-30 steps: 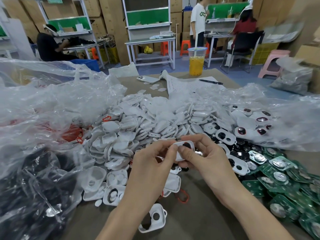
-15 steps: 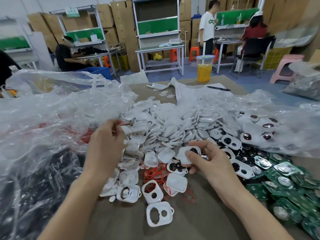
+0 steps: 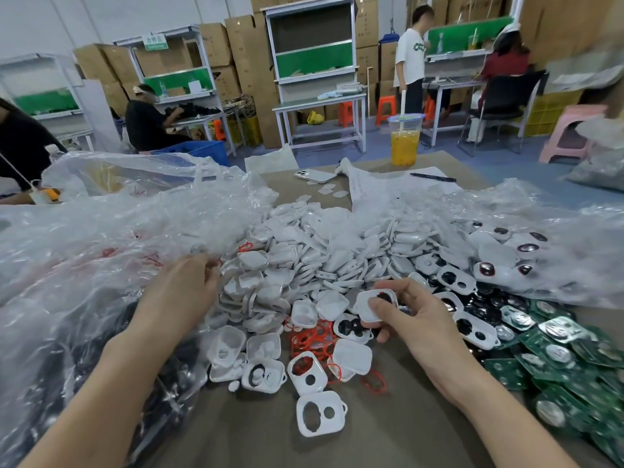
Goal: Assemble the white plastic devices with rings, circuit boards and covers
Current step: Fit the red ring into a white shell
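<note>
Centre-right of frame, white shell [image 3: 363, 308] sits pinched in R hand [image 3: 417, 320], thumb on top, fingers [image 3: 403, 289] behind, just over the cluttered surface [image 3: 388, 434]. L hand [image 3: 179, 292] is at plastic bag [image 3: 101, 248], mid-left; its fingers are curled, and I can't tell what they hold. Prob. best: keep shell level, cavity up, for next part.

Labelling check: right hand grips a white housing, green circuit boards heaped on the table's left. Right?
No. Head view: the green circuit boards lie heaped on the table's right. The right hand does grip a white housing.
</note>
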The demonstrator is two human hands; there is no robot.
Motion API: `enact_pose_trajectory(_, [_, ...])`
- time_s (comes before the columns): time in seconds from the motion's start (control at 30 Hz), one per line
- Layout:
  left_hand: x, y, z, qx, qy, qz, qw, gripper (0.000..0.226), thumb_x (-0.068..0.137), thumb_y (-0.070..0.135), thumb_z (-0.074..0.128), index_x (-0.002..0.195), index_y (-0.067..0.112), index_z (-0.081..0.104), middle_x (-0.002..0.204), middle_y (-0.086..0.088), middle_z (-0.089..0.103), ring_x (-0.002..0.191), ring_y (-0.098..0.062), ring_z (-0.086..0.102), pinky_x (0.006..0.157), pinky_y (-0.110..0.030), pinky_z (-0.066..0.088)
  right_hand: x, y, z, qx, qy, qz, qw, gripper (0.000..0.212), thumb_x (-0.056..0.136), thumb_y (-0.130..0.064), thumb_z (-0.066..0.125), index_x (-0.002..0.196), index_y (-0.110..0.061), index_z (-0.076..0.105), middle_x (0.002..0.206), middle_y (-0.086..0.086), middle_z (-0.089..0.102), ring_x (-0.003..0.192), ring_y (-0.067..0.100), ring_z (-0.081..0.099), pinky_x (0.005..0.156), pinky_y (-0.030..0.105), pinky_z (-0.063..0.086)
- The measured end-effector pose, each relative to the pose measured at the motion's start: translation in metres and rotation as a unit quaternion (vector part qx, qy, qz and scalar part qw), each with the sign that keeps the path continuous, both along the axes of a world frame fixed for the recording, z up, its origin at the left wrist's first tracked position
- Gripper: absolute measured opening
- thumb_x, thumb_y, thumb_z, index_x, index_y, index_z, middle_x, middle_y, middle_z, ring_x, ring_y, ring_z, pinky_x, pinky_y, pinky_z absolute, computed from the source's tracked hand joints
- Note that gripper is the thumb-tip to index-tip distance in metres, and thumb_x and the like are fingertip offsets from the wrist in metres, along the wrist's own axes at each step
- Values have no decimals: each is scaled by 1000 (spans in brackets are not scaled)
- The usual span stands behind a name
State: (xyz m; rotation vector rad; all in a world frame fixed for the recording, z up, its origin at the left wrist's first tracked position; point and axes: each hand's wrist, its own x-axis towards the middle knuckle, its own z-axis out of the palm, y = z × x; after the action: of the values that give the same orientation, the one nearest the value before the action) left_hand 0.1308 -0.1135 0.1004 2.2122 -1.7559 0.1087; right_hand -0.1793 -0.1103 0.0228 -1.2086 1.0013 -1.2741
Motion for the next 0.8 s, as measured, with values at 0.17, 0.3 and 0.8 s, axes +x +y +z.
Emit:
enact_pose_trajectory(0.17, [-20, 17, -2, -70, 68, -59, 993, 28, 104, 29, 48, 122, 16, 65, 110, -1, 67, 97, -18, 60, 86, -37, 48, 0, 0, -1, -2, 3, -3, 1000, 14, 91, -15, 73, 100, -24, 70, 90, 0, 75, 53, 15, 63, 56, 15, 50])
enact_pose_trajectory(0.3, [-51, 40, -21, -108, 110, -144, 977, 28, 102, 30, 50, 124, 20, 65, 114, 8, 66, 102, -9, 60, 94, -30, 49, 0, 1, -1, -9, 4, -1, 1000, 16, 91, -15, 73, 95, -30, 71, 91, -1, 75, 54, 16, 64, 56, 16, 51])
enact_pose_trajectory(0.8, [-124, -12, -22, -139, 57, -216, 965, 30, 105, 24, 49, 131, 16, 63, 122, -2, 63, 116, -22, 54, 100, -35, 42, 3, 2, 6, -10, -6, -17, 1000, 23, 92, -13, 71, 89, -36, 71, 93, -1, 74, 75, 25, 73, 59, 21, 54])
